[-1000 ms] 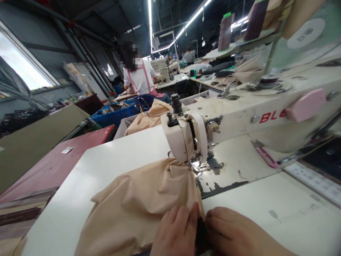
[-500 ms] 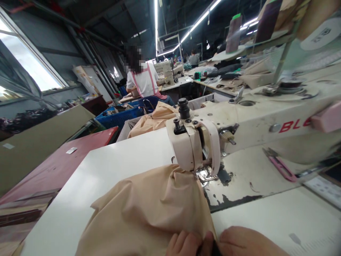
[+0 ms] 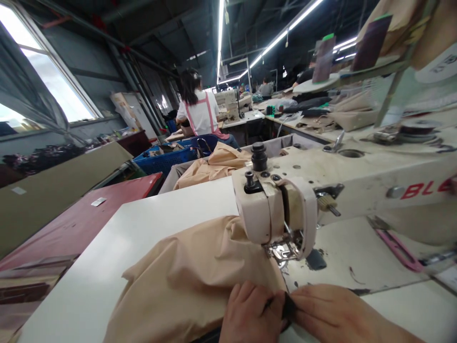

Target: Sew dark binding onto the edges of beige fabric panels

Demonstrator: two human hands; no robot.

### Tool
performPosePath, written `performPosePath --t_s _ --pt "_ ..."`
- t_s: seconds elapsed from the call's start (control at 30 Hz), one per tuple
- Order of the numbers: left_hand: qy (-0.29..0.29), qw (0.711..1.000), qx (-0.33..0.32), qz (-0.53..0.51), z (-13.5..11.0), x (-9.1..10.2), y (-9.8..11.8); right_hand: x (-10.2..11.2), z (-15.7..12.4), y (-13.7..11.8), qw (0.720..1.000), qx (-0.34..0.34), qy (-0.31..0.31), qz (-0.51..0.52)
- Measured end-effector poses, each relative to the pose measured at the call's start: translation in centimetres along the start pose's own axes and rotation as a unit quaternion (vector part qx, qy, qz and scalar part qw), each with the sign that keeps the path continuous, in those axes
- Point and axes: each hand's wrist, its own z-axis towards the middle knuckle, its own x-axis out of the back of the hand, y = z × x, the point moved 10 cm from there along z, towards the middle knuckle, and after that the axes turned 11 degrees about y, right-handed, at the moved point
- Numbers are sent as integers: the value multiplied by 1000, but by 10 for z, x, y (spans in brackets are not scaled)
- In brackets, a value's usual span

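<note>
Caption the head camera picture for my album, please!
Left hand and right hand pinch a dark piece at the edge of beige fabric by a sewing machine.

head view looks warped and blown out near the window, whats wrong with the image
In the head view, the window is blown out to white, the ceiling lights glare, the scene looks tilted and stretched toward the edges, and the left hand and right hand look slightly soft at the bottom edge.
</note>
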Motion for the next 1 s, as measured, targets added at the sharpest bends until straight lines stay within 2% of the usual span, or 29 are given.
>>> performPosePath --t_s 0.13,0.27,0.37,0.47,0.53,0.63,0.77,1.0 --pt "-36 999 -11 -20 9 -6 -7 1 9 10 998 -26 62 -8" --pt "-97 995 -10 -22 4 -26 -15 -20 -3 23 998 -44 48 -15" --pt "-118 992 -29 -24 1 -38 -21 -22 -2 27 996 -52 65 -45" --pt "-121 990 -49 -48 6 -43 -30 -19 8 27 995 -55 77 -41" --pt "-133 987 -53 -75 13 -43 -35 -16 11 28 994 -69 77 -24" --pt "-159 977 -64 -129 22 -38 -36 -23 3 36 991 -128 24 -14" --pt "-148 973 -16 -174 27 -31 -37 -29 -10 42 983 -184 -16 -7" --pt "-91 983 76 -139 8 -44 -40 -32 -13 40 983 -181 -17 14"
